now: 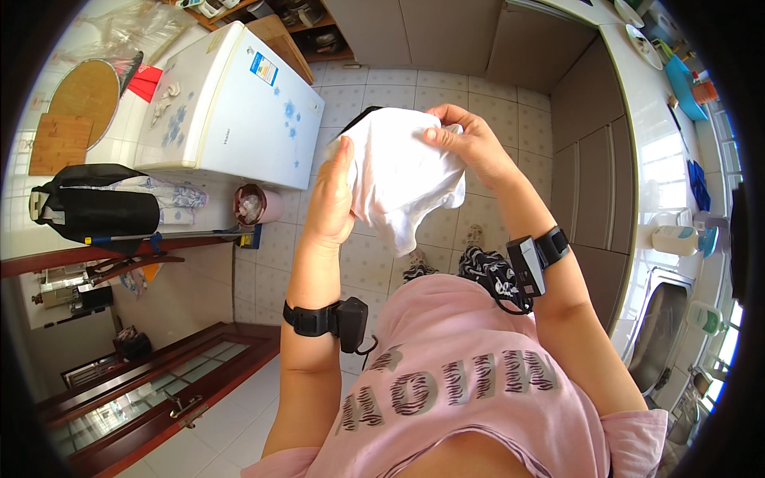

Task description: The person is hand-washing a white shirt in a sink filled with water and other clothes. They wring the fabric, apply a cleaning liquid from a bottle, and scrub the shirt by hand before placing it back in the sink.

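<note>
A white cloth (400,161) is held up in front of my body, its lower edge hanging in loose folds. My left hand (330,200) grips its left side, thumb upright along the edge and the other fingers hidden behind it. On the upper right, my right hand (469,140) pinches a bunched part of the cloth between thumb and fingers. A dark edge (361,117) shows behind the cloth at its upper left; what it belongs to is hidden.
On the left stands a white Haier refrigerator (257,113), with a pink waste bin (263,204) beside it. To the right runs a countertop (648,173) with a steel sink (657,334) and a pump bottle (675,239). A wooden door (173,412) stands at lower left.
</note>
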Demonstrator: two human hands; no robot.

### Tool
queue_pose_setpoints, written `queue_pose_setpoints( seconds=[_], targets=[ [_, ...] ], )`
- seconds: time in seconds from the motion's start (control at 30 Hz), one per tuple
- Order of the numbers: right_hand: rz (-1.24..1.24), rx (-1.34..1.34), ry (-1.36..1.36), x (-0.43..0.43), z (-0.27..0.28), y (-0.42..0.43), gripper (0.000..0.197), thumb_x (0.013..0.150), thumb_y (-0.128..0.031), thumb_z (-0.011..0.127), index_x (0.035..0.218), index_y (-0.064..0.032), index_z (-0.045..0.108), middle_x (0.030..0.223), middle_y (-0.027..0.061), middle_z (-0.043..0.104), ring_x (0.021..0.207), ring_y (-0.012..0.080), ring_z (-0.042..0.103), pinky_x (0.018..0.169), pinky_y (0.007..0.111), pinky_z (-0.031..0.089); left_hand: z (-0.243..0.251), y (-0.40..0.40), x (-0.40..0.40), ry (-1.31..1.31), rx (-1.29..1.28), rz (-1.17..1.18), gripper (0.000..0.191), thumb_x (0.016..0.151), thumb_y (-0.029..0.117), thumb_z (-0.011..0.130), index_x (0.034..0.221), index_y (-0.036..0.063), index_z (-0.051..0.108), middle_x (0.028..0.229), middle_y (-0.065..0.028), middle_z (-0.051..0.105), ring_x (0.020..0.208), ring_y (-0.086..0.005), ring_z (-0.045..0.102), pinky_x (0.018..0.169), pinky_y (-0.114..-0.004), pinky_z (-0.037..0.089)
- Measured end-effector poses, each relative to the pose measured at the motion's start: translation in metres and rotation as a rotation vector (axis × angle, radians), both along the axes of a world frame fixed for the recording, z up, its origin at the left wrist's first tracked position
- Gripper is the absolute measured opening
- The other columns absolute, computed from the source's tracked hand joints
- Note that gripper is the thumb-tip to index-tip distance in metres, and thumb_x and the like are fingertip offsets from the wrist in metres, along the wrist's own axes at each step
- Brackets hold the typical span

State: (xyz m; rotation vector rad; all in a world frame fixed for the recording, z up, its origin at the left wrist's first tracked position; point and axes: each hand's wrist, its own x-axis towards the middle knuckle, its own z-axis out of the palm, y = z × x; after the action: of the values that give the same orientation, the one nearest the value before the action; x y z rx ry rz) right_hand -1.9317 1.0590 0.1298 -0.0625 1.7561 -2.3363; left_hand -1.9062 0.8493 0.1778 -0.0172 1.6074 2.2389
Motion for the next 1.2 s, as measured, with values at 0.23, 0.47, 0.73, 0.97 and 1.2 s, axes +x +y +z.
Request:
queue_pose_setpoints(
  seconds=[0.23,0.47,0.73,0.97,1.2],
  targets=[
    [0.152,0.194,0.014,0.009,0.008,0.003,0.048,0.071,-0.021,0.079,0.109,-0.0042,0.057,0.096,0.0025,0.057,0.091,0.0138,0.055,0.081,0.025,0.043,-0.002,-0.015,-0.002,-0.013,-0.008,0.036,0.06,0.093,0.045,0.043,0.13,-0.0022,0.041,0.128,-0.0105,0.049,0.118,-0.0193,0.048,0.098,-0.032,0.039],
    [0.143,0.19,0.005,0.009,0.003,0.001,0.044,0.073,-0.018,0.077,0.109,-0.0041,0.056,0.096,0.0027,0.058,0.089,0.0131,0.054,0.08,0.025,0.043,-0.001,-0.023,-0.002,-0.01,-0.066,0.055,0.059,0.094,0.045,0.043,0.128,-0.003,0.043,0.127,-0.0105,0.051,0.116,-0.0189,0.05,0.096,-0.032,0.04],
    [0.142,0.147,-0.015,0.012,-0.003,0.002,0.04,0.076,-0.018,0.073,0.109,-0.0037,0.056,0.093,0.0064,0.062,0.085,0.0136,0.058,0.077,0.027,0.047,-0.003,-0.031,-0.002,0.005,-0.078,0.025,0.057,0.095,0.043,0.042,0.128,-0.0032,0.044,0.125,-0.011,0.053,0.115,-0.0195,0.051,0.095,-0.032,0.041],
    [0.108,0.225,-0.001,0.021,-0.013,0.004,0.047,0.077,-0.03,0.074,0.11,-0.0025,0.056,0.094,0.007,0.061,0.086,0.0148,0.057,0.08,0.027,0.045,-0.001,-0.03,-0.001,-0.033,-0.085,0.078,0.056,0.094,0.043,0.042,0.127,-0.0024,0.045,0.124,-0.0115,0.054,0.113,-0.021,0.053,0.094,-0.033,0.043],
    [0.263,0.058,-0.099,0.031,-0.027,-0.004,0.038,0.096,-0.032,0.046,0.122,-0.0053,0.051,0.094,0.0032,0.057,0.084,0.0106,0.05,0.075,0.027,0.044,0.0,-0.025,-0.002,-0.104,0.168,0.155,0.055,0.093,0.044,0.043,0.123,-0.0017,0.049,0.118,-0.0124,0.057,0.108,-0.0239,0.056,0.091,-0.036,0.046]
  ],
)
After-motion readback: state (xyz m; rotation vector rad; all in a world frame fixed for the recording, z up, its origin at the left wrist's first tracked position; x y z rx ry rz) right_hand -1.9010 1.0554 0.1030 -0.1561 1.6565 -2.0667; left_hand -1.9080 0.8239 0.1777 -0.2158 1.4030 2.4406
